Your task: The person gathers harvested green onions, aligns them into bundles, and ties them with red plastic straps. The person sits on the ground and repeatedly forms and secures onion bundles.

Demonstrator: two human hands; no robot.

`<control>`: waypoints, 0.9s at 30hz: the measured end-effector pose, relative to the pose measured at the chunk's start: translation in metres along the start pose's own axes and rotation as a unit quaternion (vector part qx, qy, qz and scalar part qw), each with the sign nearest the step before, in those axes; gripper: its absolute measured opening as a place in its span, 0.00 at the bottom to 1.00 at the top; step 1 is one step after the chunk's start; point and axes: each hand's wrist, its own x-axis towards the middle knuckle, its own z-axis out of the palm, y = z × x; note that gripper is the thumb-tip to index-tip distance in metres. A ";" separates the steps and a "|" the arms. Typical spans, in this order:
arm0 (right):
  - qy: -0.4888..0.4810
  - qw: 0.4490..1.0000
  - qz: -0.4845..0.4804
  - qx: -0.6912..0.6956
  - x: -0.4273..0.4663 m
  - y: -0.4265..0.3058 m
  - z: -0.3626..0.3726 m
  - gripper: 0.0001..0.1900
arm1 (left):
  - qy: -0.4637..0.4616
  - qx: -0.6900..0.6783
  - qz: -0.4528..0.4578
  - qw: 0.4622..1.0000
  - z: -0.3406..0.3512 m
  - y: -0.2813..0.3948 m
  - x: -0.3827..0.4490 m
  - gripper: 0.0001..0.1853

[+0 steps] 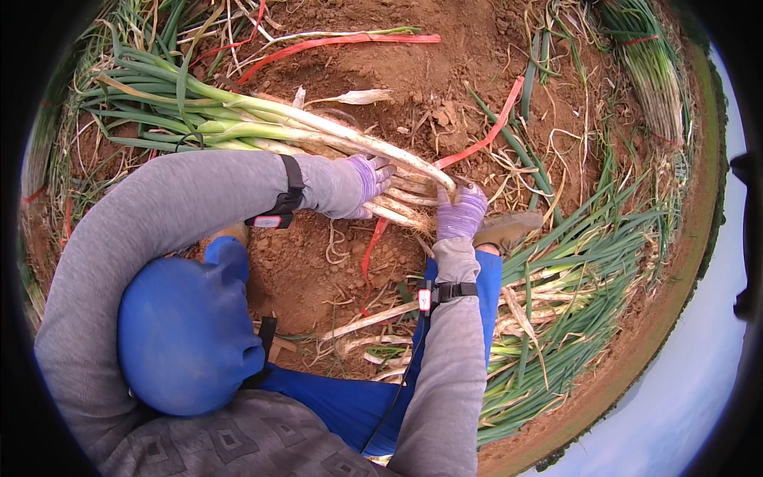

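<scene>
In front of me lies a loose bundle of green onions (262, 116), leaves to the left and white root ends to the right. My left hand (372, 182), in a purple-and-white knit glove, curls over the white stalks near their lower part. At the root end, my gloved right hand (462, 208) grips the tip of one thick, long stalk (387, 146) that runs along the top of the bundle. Beneath the bundle passes a red ribbon, one end (486, 140) showing beyond it and the other (374, 250) nearer me. The right fingertips are partly hidden.
Another red ribbon (340, 43) lies on the brown soil (471, 36) beyond. To the right spreads a heap of loose green onions (572, 310). Tied bundles stand out at the far right (650, 77) and left edge (39, 149). My shoe (506, 229) is beside my right hand.
</scene>
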 end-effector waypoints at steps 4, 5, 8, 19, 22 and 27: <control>-0.128 0.980 0.095 0.118 0.008 -0.001 0.001 0.27 | -0.017 -0.044 0.024 0.999 0.003 -0.004 0.001 0.46; -0.120 0.981 0.083 0.131 0.009 -0.002 0.001 0.27 | -0.026 -0.053 0.022 0.998 0.004 -0.004 0.001 0.48; -0.143 0.978 0.064 0.134 0.014 -0.007 0.001 0.28 | -0.029 -0.045 0.026 0.998 0.004 -0.004 0.001 0.48; -0.366 0.906 0.210 0.035 0.031 -0.023 0.007 0.45 | -0.061 0.016 0.045 0.997 0.000 0.000 -0.002 0.45; -0.383 0.892 0.238 0.030 0.032 -0.027 0.010 0.45 | -0.056 -0.016 0.057 0.997 0.002 -0.009 0.002 0.45; -0.373 0.892 0.254 0.043 0.035 -0.041 -0.030 0.42 | -0.034 -0.052 0.078 0.995 0.010 -0.020 -0.001 0.46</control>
